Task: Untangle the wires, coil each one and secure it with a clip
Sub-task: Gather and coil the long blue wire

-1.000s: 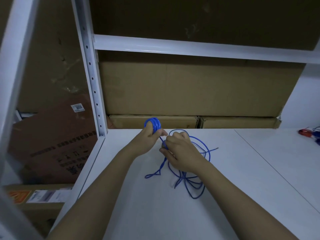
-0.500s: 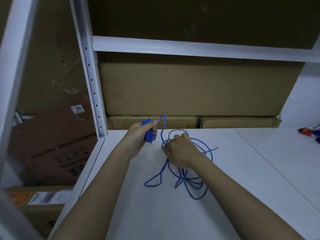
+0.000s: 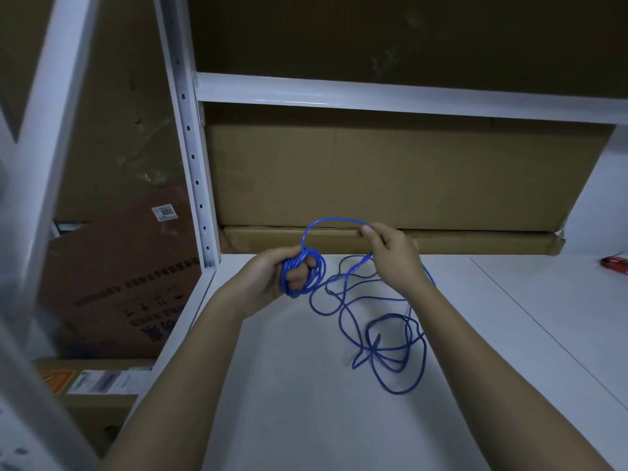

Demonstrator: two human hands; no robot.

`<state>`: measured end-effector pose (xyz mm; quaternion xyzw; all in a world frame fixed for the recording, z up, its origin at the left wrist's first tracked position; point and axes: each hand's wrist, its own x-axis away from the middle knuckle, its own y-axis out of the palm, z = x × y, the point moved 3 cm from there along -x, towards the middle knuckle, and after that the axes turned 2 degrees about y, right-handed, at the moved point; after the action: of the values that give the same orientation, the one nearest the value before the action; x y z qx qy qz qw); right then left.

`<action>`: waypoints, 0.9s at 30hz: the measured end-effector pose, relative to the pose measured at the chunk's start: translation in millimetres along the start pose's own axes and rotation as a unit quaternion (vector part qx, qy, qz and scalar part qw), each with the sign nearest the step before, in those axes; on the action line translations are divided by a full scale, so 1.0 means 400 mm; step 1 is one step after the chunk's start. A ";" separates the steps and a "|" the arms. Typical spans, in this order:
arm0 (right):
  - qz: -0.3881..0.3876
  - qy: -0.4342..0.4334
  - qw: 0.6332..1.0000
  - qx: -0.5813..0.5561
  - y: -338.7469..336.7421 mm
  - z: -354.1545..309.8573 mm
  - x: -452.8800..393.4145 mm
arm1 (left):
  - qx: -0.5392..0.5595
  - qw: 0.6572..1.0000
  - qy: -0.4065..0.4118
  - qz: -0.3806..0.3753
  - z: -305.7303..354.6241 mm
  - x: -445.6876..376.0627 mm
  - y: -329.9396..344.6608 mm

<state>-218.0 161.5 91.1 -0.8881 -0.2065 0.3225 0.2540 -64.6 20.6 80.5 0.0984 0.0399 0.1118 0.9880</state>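
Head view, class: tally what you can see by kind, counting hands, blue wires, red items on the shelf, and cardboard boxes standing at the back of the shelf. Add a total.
Hands: 2, the left hand and the right hand
Blue wire: 1
Red item at the right edge, partly cut off: 1
Cardboard boxes at the back: 2, a large box on a flat box
Total: 6

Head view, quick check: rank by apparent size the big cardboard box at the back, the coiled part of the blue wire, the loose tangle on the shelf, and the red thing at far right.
1. big cardboard box
2. loose tangle
3. coil, gripped in the left hand
4. red thing, though cut off by the frame edge, so its full size is unsure.
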 end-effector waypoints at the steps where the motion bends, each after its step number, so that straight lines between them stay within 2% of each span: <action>1: -0.022 -0.002 0.997 0.077 0.004 -0.002 -0.003 | 0.029 0.999 0.005 -0.013 0.006 0.007 0.008; 3: -0.061 -0.039 0.972 0.225 0.023 -0.016 0.001 | 0.099 0.994 0.026 -0.029 0.018 0.016 0.021; 5: -0.080 -0.103 0.936 0.326 0.058 -0.032 0.015 | 0.167 0.984 0.049 -0.032 0.029 0.020 0.031; 8: -0.094 -0.214 0.909 0.346 0.123 -0.046 0.049 | 0.291 0.950 0.117 0.007 0.042 0.005 0.038; 10: -0.061 -0.272 0.896 0.344 0.148 -0.055 0.075 | 0.299 0.937 0.164 0.075 0.046 -0.014 0.026; 12: -0.032 -0.306 0.897 0.318 0.156 -0.070 0.095 | 0.169 0.955 0.195 0.149 0.043 -0.027 0.011; 14: -0.032 -0.311 0.916 0.251 0.151 -0.086 0.109 | -0.078 0.959 0.193 0.194 0.032 -0.031 0.003; 15: -0.045 -0.297 0.932 0.201 0.145 -0.089 0.113 | -0.180 0.946 0.190 0.190 0.023 -0.031 0.004; 17: -0.120 -0.236 0.959 0.103 0.133 -0.084 0.116 | -0.308 0.920 0.188 0.154 0.005 -0.035 0.007; 19: -0.183 -0.181 0.966 0.039 0.125 -0.066 0.118 | -0.373 0.909 0.142 0.123 -0.005 -0.038 0.009; 23: -0.201 -0.131 0.970 -0.032 0.107 -0.032 0.122 | -0.445 0.895 -0.009 0.036 -0.023 -0.042 0.006; 25: -0.217 -0.086 0.967 -0.098 0.093 -0.019 0.122 | -0.441 0.898 -0.012 0.001 -0.021 -0.037 0.009; 27: -0.227 -0.051 0.957 -0.173 0.074 -0.019 0.125 | -0.380 0.924 0.013 -0.037 -0.020 -0.035 0.024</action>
<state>-171.6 162.3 55.2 -0.8308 -0.4677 0.2607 0.1521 -81.2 28.1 75.6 -0.2870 0.0107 0.0831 0.9543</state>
